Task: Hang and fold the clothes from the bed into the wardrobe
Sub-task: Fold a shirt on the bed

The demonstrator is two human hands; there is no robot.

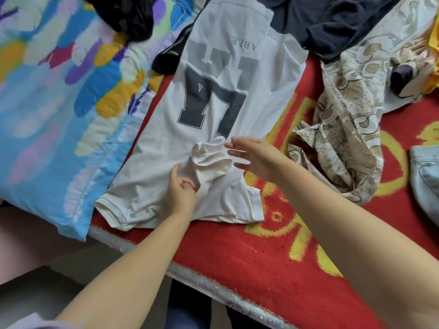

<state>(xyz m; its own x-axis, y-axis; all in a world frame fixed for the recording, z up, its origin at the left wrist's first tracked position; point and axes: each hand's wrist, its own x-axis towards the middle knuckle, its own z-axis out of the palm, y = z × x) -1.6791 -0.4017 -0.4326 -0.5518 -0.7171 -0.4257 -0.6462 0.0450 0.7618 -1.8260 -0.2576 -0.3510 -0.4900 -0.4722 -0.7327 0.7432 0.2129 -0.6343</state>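
A white T-shirt point(213, 74) with large dark letters lies flat on the red bed cover point(237, 252), its sleeves toward me. One part of the shirt is bunched up in a crumpled fold near its middle. My left hand point(180, 188) pinches that bunched cloth at its lower left. My right hand point(251, 155) hovers just right of the fold with fingers spread and straight, holding nothing.
A beige patterned garment point(351, 129) lies crumpled to the right. Dark clothes point(332, 22) are heaped at the back, and more dark cloth point(133, 17) lies at the back left. A colourful pillow point(59, 110) sits left. Light denim point(425, 176) shows at the right edge.
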